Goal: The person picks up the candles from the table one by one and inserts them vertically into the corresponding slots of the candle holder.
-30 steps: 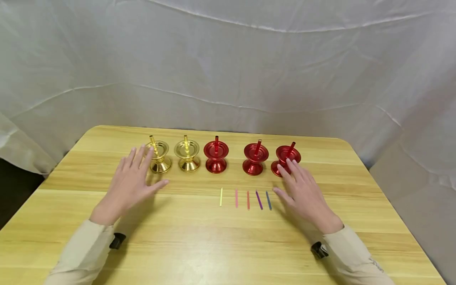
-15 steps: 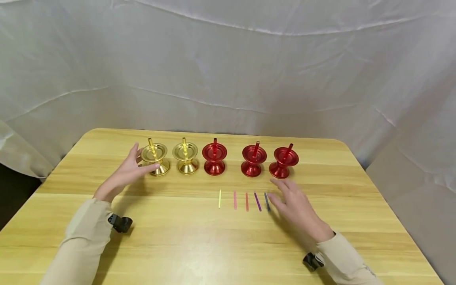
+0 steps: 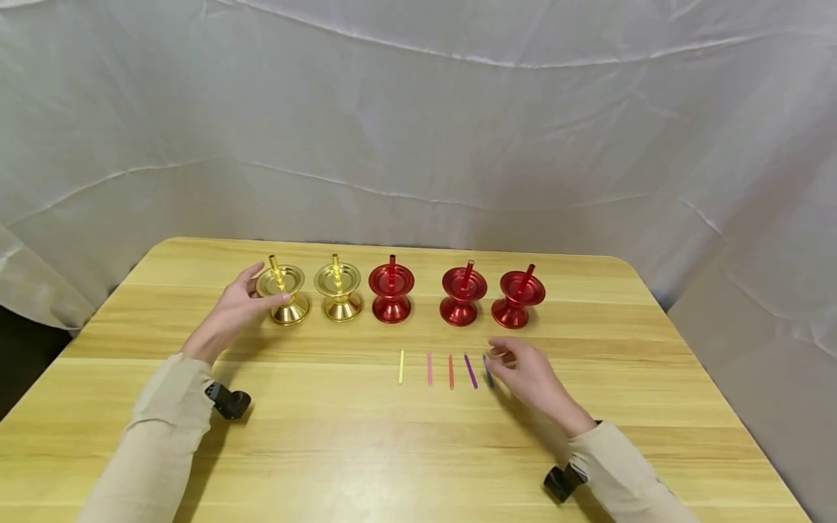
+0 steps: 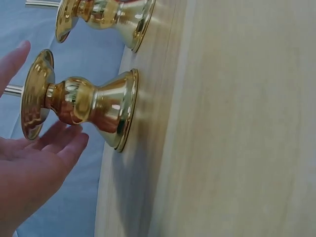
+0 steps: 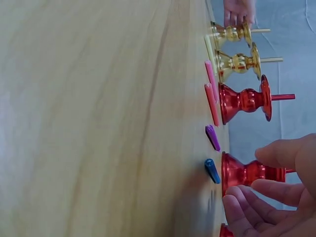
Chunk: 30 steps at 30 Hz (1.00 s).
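Pale, creased cloth (image 3: 418,138) hangs behind the table (image 3: 366,450) and down both sides, screening the room; something dark shows low at far left, nature unclear. Tabletop: light wood grain, rounded far corners, glare on the near middle.

Beige sleeves (image 3: 173,421), a black camera (image 3: 229,402) at each wrist.

Left hand (image 3: 232,312): thumb and fingers spread about the leftmost gold stand (image 3: 290,311), a span that would suit steadying it; cannot tell whether skin meets metal. Right hand (image 3: 530,374): fingers bent, thumb and forefinger apart, nothing between them; a shape fit for something thin.

Stands: one row along the far part, upright, broad feet presumably giving stability. After a second gold stand (image 3: 343,308) come three red stands (image 3: 391,308), the widest gap after the first red. Spacing seems to leave finger room.

Sticks: flat, nearer the person, none touching, so each can probably be taken singly. Yellow stick (image 3: 402,367), pink stick (image 3: 429,369), red stick (image 3: 451,373), purple stick (image 3: 471,370), blue stick (image 5: 212,171), the last just beside the right thumb.
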{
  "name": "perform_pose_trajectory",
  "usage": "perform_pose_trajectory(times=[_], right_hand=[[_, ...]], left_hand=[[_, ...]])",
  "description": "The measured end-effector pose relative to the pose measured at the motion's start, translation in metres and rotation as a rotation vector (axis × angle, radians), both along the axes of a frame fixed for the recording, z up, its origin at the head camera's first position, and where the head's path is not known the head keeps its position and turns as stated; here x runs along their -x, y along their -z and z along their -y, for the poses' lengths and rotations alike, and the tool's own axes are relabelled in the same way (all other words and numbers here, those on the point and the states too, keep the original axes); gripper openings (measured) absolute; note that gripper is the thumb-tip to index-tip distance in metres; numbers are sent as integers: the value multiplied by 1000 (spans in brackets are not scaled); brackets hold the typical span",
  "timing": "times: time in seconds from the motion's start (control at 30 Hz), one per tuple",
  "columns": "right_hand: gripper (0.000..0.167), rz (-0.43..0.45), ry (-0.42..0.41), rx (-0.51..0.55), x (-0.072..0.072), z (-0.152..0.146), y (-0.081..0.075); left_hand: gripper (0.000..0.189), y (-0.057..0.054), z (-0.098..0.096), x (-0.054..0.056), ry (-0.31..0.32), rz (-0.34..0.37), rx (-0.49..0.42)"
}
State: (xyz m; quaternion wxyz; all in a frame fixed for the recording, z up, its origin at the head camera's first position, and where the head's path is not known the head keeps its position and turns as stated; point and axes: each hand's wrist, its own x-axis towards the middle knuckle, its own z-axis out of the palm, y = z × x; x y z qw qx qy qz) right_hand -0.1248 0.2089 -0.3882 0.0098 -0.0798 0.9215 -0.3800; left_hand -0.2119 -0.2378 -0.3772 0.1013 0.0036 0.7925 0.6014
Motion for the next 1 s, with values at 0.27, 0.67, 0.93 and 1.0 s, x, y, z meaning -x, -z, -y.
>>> perform_pose_trajectory(times=[0.27,0.67,0.93,1.0], right_hand=[[34,67,42,-10,1,0,4],[16,50,87,-83,8,11,11],[9,-35,58,-147,11,12,11],[7,-42,48,-170,12,13,11]], left_hand=[[96,5,0,2,3,-8,25],[92,12,5,3,14,-20,0],[90,13,5,3,15,-31,-7],[89,14,4,3,10,-36,-6]])
